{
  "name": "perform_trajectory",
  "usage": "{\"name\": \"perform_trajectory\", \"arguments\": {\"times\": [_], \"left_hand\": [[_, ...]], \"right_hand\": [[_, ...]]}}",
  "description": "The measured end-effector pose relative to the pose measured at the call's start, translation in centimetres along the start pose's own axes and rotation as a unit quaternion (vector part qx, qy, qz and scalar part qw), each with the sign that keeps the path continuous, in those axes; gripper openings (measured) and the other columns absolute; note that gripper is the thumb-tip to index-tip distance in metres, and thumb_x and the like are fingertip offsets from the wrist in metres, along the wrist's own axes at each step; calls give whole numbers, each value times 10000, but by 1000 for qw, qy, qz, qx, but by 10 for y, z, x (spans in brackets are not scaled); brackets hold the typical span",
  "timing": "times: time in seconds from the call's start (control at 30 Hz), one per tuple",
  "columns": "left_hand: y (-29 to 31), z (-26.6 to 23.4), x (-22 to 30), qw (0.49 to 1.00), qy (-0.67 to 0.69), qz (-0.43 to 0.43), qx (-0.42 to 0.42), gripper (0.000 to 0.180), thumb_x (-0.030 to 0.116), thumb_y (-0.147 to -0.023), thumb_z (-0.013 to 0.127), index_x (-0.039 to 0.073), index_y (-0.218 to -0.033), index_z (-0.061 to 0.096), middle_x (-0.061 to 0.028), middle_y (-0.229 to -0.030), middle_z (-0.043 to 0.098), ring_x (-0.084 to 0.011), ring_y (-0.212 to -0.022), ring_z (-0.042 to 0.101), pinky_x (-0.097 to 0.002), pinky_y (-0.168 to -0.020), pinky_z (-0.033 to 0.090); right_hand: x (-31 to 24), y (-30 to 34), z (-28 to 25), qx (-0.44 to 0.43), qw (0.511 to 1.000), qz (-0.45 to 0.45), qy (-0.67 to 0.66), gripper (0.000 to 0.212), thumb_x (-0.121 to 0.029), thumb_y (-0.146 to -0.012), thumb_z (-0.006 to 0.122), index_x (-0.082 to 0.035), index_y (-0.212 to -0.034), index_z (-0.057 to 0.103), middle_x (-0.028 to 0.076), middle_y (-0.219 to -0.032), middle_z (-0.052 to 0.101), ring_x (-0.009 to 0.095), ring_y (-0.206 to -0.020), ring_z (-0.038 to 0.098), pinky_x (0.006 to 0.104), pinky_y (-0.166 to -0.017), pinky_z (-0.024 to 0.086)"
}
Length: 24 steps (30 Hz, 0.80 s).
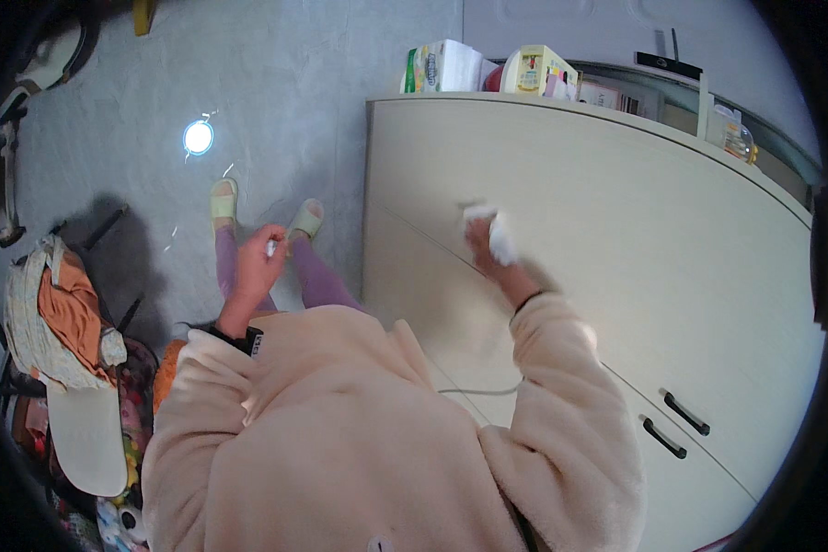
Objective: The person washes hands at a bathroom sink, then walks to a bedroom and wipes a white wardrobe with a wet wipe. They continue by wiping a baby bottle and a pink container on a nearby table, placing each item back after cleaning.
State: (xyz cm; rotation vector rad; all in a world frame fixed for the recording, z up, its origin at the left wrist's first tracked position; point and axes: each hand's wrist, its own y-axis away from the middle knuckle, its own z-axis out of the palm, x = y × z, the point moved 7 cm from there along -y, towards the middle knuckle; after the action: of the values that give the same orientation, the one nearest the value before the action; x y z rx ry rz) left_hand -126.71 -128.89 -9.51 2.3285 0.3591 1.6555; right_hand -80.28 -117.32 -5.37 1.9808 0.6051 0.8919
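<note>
cloth: white (pixel 501 239) | cabinet: cream (pixel 662 230) | handles: black (pixel 686 414) | leggings: purple (pixel 327 281) | slippers: pale green (pixel 223 199)

white item (pixel 271 247) half-hidden in left hand (pixel 259 265)

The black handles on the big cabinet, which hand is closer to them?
Right. In the picture, the right hand, with a white wad, is up and left of the black handles; the left hand is much farther left, past the cabinet.
</note>
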Motion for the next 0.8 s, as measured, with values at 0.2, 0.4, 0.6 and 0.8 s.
{"name": "perform_trajectory", "arguments": {"times": [0.2, 0.4, 0.6, 0.8], "left_hand": [[2, 12, -57, 994, 11, -109, 27, 163, 139, -861, 623, 47, -996, 623, -149, -880, 668, -315, -808, 662, -366, -684, 506], [-30, 44, -72, 996, 42, -68, 47, 169, 166, -863, 624, 50, -986, 623, -140, -894, 669, -314, -784, 655, -384, -667, 501], [-26, 60, -92, 995, 19, -97, 13, 149, 149, -859, 613, 47, -966, 621, -142, -884, 666, -335, -798, 646, -396, -679, 493], [-30, 96, -126, 992, 28, -122, 16, 151, 158, -849, 616, 69, -971, 629, -141, -873, 664, -346, -832, 642, -408, -703, 497]], "right_hand": [[112, -95, -160, 395, 898, 2, 193, 496, -323, -847, 550, -110, -1293, 529, 142, -1481, 357, 264, -1400, 275, 519, -1144, 193], [34, -136, -18, 132, 990, 17, 55, 535, -245, -838, 562, -46, -1324, 455, 173, -1425, 379, 341, -1351, 296, 564, -1121, 156], [-55, -101, 71, -86, 995, -47, -1, 341, -184, -832, 529, -93, -1160, 545, 157, -1277, 489, 316, -1185, 459, 478, -1040, 314], [43, -220, -96, 213, 968, -10, 130, 399, -237, -849, 537, -114, -1228, 518, 132, -1335, 458, 300, -1244, 411, 438, -1077, 277]]}}
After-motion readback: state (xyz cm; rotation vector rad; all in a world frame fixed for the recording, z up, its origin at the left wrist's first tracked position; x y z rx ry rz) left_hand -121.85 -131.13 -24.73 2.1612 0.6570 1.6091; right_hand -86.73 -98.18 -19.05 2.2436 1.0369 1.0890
